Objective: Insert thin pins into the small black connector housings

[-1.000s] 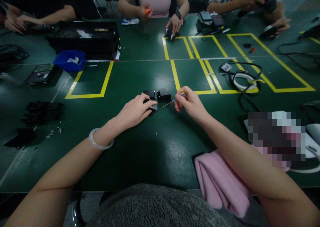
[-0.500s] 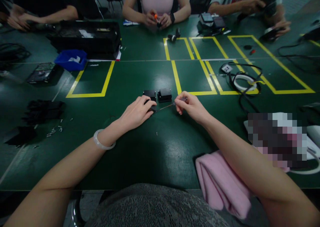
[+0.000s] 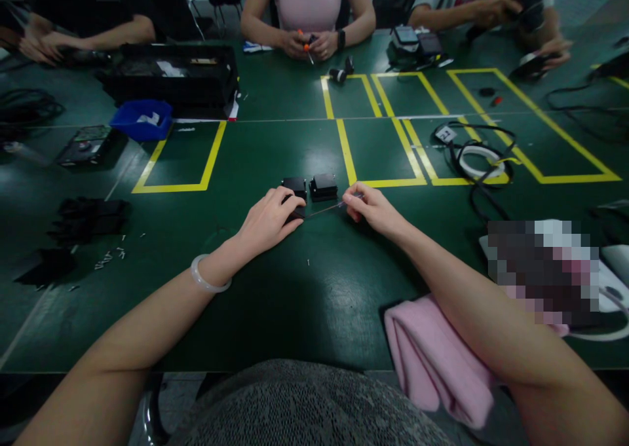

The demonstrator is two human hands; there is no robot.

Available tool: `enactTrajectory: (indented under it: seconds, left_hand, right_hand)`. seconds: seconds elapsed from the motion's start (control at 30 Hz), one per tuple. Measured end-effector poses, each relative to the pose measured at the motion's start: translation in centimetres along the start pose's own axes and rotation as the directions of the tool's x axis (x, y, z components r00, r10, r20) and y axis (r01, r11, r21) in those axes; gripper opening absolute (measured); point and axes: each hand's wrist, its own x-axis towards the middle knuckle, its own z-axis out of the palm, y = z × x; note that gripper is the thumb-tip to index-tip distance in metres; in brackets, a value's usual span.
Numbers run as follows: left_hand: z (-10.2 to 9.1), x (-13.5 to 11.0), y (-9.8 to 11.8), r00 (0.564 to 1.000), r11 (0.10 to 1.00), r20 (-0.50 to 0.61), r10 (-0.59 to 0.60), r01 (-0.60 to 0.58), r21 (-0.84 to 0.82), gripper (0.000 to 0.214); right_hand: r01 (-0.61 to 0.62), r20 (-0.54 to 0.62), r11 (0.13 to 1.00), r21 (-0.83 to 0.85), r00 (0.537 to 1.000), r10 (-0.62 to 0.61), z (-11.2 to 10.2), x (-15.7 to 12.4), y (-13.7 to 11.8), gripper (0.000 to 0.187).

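My left hand (image 3: 269, 222) curls over a small black part (image 3: 296, 213) on the green table (image 3: 275, 295), pinning it down. My right hand (image 3: 372, 209) pinches the handle of a thin screwdriver (image 3: 330, 207), whose tip points left into that part. Two more small black blocks (image 3: 294, 185) (image 3: 323, 186) sit side by side just beyond my hands. A pale bangle (image 3: 206, 281) is on my left wrist.
A pink folded cloth (image 3: 432, 361) lies at the near right. Loose screws (image 3: 111, 255) and black pieces (image 3: 88, 215) lie at the left. A blue bin (image 3: 141, 119) and a black tray (image 3: 171, 76) stand far left. Coiled cable (image 3: 479, 158) lies right. Other people work across the table.
My hands have barely moved; the black part is now more covered by my left fingers. The person opposite drew both hands together around an orange tool.
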Motion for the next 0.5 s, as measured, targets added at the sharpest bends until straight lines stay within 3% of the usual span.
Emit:
enactTrajectory:
  seconds: [0.2, 0.5]
  left_hand:
    - [0.04, 0.03, -0.07, 1.000, 1.000, 0.005, -0.006, 0.007, -0.002, 0.031]
    - [-0.19, 0.17, 0.01, 0.999, 1.000, 0.030, -0.027, 0.027, -0.013, 0.030]
  right_hand:
    - [-0.034, -0.065, 0.983, -0.180, 0.998, 0.022, -0.17, 0.03, 0.18, 0.040]
    - [-0.037, -0.074, 0.980, -0.195, 0.997, 0.023, 0.16, 0.08, 0.12, 0.049]
